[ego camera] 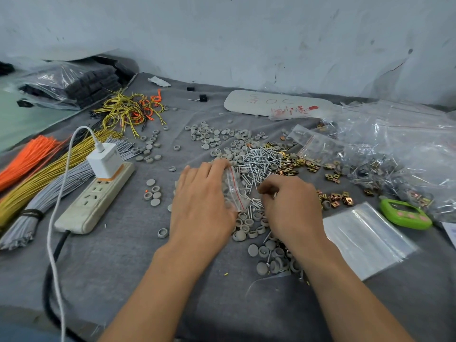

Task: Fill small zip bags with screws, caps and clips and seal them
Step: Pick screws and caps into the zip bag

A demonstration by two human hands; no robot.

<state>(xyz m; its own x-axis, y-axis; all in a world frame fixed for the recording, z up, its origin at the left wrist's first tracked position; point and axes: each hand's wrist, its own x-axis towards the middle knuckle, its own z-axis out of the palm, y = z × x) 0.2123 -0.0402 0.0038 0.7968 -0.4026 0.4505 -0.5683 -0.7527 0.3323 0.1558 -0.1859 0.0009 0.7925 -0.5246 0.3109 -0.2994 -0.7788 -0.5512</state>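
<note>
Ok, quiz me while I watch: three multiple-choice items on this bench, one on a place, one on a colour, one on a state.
1. Where does the green plastic timer lie?
A. Inside a bag
B. At the right, beside the stack of empty clear bags
C. At the far left edge

2. What colour is the seal stripe on the small clear zip bag that the left hand holds?
A. Blue
B. Red
C. Green

3. What state is the white charger block in?
A. Plugged into the cream power strip
B. Lying loose, unplugged
C. Sealed in a bag

Answers:
1 B: it lies next to the bag stack at the right.
2 B: a red stripe runs along the bag by the fingers.
3 A: it stands in the strip's far socket, cable attached.
</note>
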